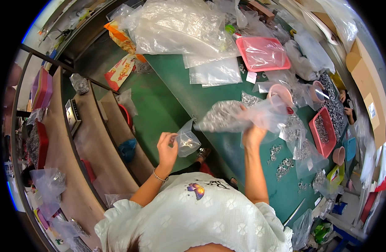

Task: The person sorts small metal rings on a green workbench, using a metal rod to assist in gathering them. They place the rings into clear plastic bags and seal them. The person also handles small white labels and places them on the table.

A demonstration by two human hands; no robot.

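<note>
My left hand [167,148] pinches the top of a small clear plastic bag [187,142] that holds a few small metal parts. My right hand [252,133] is raised over the green table [214,101] and grips a large clear bag [239,115] full of small silvery metal rings. The big bag hangs to the left of my right hand, blurred, just right of and above the small bag. The two bags are close but apart.
Pink trays [262,53] [323,131] with metal parts, pink bowls [280,91], loose ring piles [283,168] and several clear bags [180,29] crowd the table. Wooden shelves [92,143] stand to my left. Another person's hands [346,105] work at the far right beside cardboard boxes [369,92].
</note>
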